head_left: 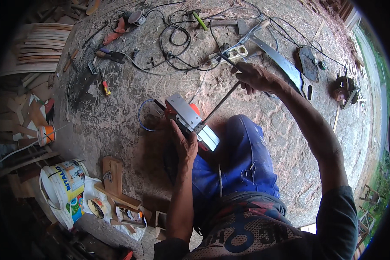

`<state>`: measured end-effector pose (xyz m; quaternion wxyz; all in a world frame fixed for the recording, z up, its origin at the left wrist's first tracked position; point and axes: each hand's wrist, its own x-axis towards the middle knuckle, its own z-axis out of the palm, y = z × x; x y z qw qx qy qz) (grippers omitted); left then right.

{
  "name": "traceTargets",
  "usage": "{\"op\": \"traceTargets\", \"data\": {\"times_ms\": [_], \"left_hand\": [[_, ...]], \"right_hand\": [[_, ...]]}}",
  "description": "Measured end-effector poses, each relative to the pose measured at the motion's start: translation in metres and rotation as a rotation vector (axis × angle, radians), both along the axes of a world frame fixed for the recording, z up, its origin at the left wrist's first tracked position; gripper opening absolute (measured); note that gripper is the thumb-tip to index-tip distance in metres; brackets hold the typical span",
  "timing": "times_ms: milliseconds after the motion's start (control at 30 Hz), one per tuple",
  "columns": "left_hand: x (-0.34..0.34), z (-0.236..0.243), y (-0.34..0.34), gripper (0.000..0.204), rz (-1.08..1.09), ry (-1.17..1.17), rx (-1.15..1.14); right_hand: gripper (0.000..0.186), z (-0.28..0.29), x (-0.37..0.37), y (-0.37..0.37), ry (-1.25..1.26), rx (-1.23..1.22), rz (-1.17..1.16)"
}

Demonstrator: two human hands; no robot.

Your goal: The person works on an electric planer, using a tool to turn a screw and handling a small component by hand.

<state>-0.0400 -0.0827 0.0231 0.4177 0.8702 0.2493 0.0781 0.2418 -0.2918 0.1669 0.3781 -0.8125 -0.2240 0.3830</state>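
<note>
An electric planer point(184, 110) with a red body is turned over, its flat metal sole facing up, above my lap. Against its near side my left hand point(184, 145) is wrapped, gripping the tool. My right hand point(255, 78) is closed around the dark crossbar of a long T-handle wrench point(221, 103). The wrench's thin shaft slants down to the planer, its tip meeting the gap between the two sole plates. Just how the tip sits there is too small to tell. Blue trousers point(251, 151) show beneath the planer.
On the rough floor lie a handsaw point(281, 63), a white power strip point(236, 53), tangled black cables point(177, 41), a red angle grinder point(115, 34) and a yellow-red screwdriver point(105, 88). White buckets point(65, 177) and wood blocks point(112, 175) stand at the near left. A round-bladed power tool point(346, 92) rests far right.
</note>
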Motion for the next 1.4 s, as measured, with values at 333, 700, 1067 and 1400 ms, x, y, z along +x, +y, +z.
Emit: {"op": "traceTargets", "data": {"times_ms": [333,700,1067,1400], "left_hand": [[0.000,-0.003,-0.001,0.084,0.025,-0.002,-0.011],[-0.001,-0.014,0.002,0.085,0.007,-0.075,0.036],[0.001,-0.006,0.000,0.083,0.035,-0.033,-0.070],[0.005,-0.003,-0.005,0.080,0.077,0.024,0.026]], "right_hand": [[0.031,0.026,-0.018,-0.008,-0.065,0.035,-0.075],[0.030,0.009,-0.024,-0.007,-0.074,0.052,-0.122],[0.023,0.009,-0.026,-0.001,0.240,0.010,-0.342],[0.020,0.011,-0.028,0.026,-0.009,-0.271,-0.328]]}}
